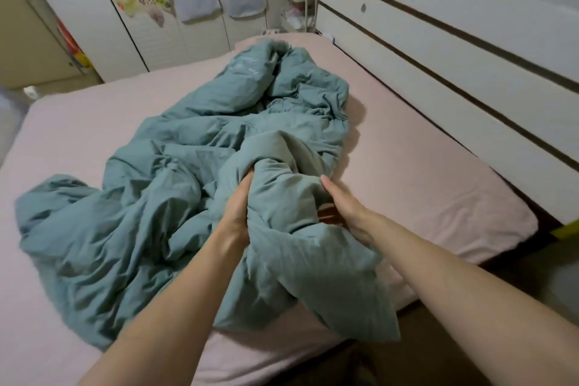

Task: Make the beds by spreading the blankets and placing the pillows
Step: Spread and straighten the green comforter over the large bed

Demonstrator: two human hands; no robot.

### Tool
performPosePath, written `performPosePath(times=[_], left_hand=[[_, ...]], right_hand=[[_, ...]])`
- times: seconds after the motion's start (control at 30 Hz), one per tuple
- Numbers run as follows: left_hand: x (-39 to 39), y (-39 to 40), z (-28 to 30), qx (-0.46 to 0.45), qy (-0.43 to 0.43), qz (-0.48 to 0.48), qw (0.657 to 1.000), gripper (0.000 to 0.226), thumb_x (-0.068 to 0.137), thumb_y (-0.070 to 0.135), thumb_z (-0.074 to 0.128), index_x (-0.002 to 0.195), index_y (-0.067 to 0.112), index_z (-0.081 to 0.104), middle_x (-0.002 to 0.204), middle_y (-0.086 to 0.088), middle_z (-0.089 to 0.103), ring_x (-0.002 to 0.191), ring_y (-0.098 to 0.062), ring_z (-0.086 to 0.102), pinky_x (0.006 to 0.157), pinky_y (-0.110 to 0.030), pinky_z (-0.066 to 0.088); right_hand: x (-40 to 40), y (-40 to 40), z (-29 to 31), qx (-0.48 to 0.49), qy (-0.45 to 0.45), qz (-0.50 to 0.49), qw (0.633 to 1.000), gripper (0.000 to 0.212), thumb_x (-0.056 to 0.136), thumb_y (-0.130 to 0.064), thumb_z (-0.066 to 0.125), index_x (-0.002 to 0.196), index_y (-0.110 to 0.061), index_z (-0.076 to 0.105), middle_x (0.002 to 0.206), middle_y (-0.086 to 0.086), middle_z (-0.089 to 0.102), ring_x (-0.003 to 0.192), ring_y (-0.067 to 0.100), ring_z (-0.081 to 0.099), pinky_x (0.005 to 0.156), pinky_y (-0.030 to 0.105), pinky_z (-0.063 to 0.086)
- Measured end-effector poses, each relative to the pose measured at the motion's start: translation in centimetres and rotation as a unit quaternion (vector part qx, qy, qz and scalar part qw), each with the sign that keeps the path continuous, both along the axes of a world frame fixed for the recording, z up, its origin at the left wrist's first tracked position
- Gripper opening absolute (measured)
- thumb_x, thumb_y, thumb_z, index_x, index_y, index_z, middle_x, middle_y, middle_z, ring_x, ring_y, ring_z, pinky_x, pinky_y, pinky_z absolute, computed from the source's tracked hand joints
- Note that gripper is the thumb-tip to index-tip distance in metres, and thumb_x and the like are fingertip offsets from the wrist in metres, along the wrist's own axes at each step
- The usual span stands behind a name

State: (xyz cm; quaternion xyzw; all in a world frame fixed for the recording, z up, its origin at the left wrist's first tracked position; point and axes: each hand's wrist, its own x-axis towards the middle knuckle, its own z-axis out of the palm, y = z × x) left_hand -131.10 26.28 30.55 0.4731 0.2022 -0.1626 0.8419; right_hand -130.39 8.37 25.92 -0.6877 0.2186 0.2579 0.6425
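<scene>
A teal blanket [175, 185] lies crumpled in a long heap across the bed, whose pink sheet [416, 166] is bare around it. My left hand [238, 207] grips a raised fold of the blanket near its close end, fingers buried in the cloth. My right hand [343, 208] holds the same bunch from the right side, thumb on top and fingers under the fabric. A loose corner of the blanket hangs down between my forearms over the bed's near edge. No pillow is in view.
A white headboard [454, 50] with dark stripes runs along the right side of the bed. White wardrobe doors [103, 25] with hanging bags stand beyond the far side. A small shelf rack [300, 0] sits in the far corner. Floor shows at the lower right.
</scene>
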Motion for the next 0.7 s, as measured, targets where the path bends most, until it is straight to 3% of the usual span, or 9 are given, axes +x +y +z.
performPosePath(times=[0.1, 0.2, 0.3, 0.4, 0.47, 0.53, 0.6, 0.63, 0.7], left_hand=[[-0.2, 0.2, 0.5, 0.058, 0.002, -0.005, 0.998, 0.027, 0.099, 0.033, 0.047, 0.097, 0.014, 0.065, 0.079, -0.003, 0.073, 0.085, -0.016, 0.063, 0.073, -0.028, 0.050], [0.2, 0.7, 0.0, 0.153, 0.033, -0.014, 0.988, 0.031, 0.094, 0.042, 0.055, 0.104, 0.015, 0.066, 0.099, -0.006, 0.072, 0.092, -0.020, 0.065, 0.080, -0.033, 0.053], [0.1, 0.4, 0.0, 0.175, 0.044, -0.025, 0.983, 0.035, 0.094, 0.044, 0.054, 0.113, 0.016, 0.065, 0.111, -0.008, 0.069, 0.098, -0.023, 0.066, 0.084, -0.036, 0.054], [-0.3, -1.3, -0.3, 0.206, 0.046, -0.058, 0.976, 0.033, 0.097, 0.041, 0.050, 0.104, 0.012, 0.066, 0.100, -0.008, 0.069, 0.088, -0.021, 0.066, 0.076, -0.033, 0.054], [-0.7, -2.9, -0.2, 0.270, 0.036, -0.089, 0.958, 0.035, 0.099, 0.039, 0.043, 0.102, 0.011, 0.063, 0.106, -0.006, 0.066, 0.087, -0.018, 0.060, 0.078, -0.029, 0.048], [-0.8, -3.7, -0.7, 0.419, 0.011, -0.183, 0.889, 0.047, 0.099, 0.047, 0.038, 0.106, 0.007, 0.061, 0.115, -0.010, 0.059, 0.095, -0.022, 0.055, 0.084, -0.030, 0.043], [-0.9, -4.5, -0.7, 0.541, -0.005, -0.322, 0.777, 0.054, 0.096, 0.055, 0.041, 0.107, 0.006, 0.060, 0.114, -0.013, 0.058, 0.097, -0.026, 0.057, 0.083, -0.031, 0.046], [-0.9, -5.0, -0.5, 0.567, 0.000, -0.391, 0.726, 0.056, 0.094, 0.057, 0.043, 0.108, 0.005, 0.059, 0.109, -0.013, 0.059, 0.093, -0.026, 0.061, 0.076, -0.029, 0.050], [-0.6, -6.1, -0.1, 0.535, 0.062, -0.518, 0.665, 0.057, 0.094, 0.055, 0.045, 0.102, 0.001, 0.059, 0.090, -0.013, 0.067, 0.074, -0.024, 0.068, 0.062, -0.028, 0.056]], right_hand=[[0.3, 2.1, 0.4, 0.186, 0.013, -0.040, 0.982, 0.049, 0.092, -0.059, 0.044, 0.092, -0.018, 0.073, 0.094, 0.006, 0.073, 0.088, 0.019, 0.070, 0.085, 0.034, 0.052], [1.6, 2.9, 2.5, 0.236, -0.021, -0.033, 0.971, 0.035, 0.090, -0.040, 0.060, 0.100, -0.009, 0.072, 0.100, 0.009, 0.074, 0.090, 0.019, 0.071, 0.084, 0.031, 0.053], [2.0, 2.6, 3.7, 0.157, -0.009, 0.035, 0.987, 0.049, 0.077, -0.036, 0.076, 0.113, -0.005, 0.067, 0.109, 0.012, 0.071, 0.103, 0.024, 0.067, 0.096, 0.034, 0.050], [1.0, 1.8, 3.9, 0.046, 0.031, 0.080, 0.995, 0.049, 0.069, -0.034, 0.083, 0.106, -0.004, 0.068, 0.104, 0.013, 0.071, 0.098, 0.025, 0.067, 0.090, 0.036, 0.053], [0.2, 0.9, 3.7, 0.020, 0.051, 0.065, 0.996, 0.045, 0.069, -0.022, 0.083, 0.106, -0.002, 0.066, 0.104, 0.016, 0.070, 0.098, 0.029, 0.066, 0.088, 0.040, 0.054], [0.1, -0.5, 3.0, -0.054, 0.018, 0.043, 0.997, 0.035, 0.069, -0.006, 0.078, 0.100, -0.003, 0.064, 0.099, 0.017, 0.067, 0.092, 0.030, 0.064, 0.076, 0.034, 0.054], [0.1, -2.5, 2.6, -0.135, -0.052, 0.010, 0.989, 0.018, 0.070, 0.003, 0.065, 0.088, -0.002, 0.063, 0.084, 0.013, 0.061, 0.078, 0.024, 0.060, 0.064, 0.025, 0.047], [0.2, -3.8, 2.6, -0.174, -0.092, -0.001, 0.981, 0.013, 0.072, 0.004, 0.057, 0.080, -0.004, 0.063, 0.078, 0.011, 0.059, 0.075, 0.022, 0.057, 0.062, 0.025, 0.044], [0.4, -7.0, 3.2, -0.279, -0.158, -0.007, 0.947, 0.018, 0.074, 0.001, 0.050, 0.065, -0.012, 0.058, 0.073, 0.007, 0.059, 0.076, 0.022, 0.056, 0.064, 0.028, 0.039]])
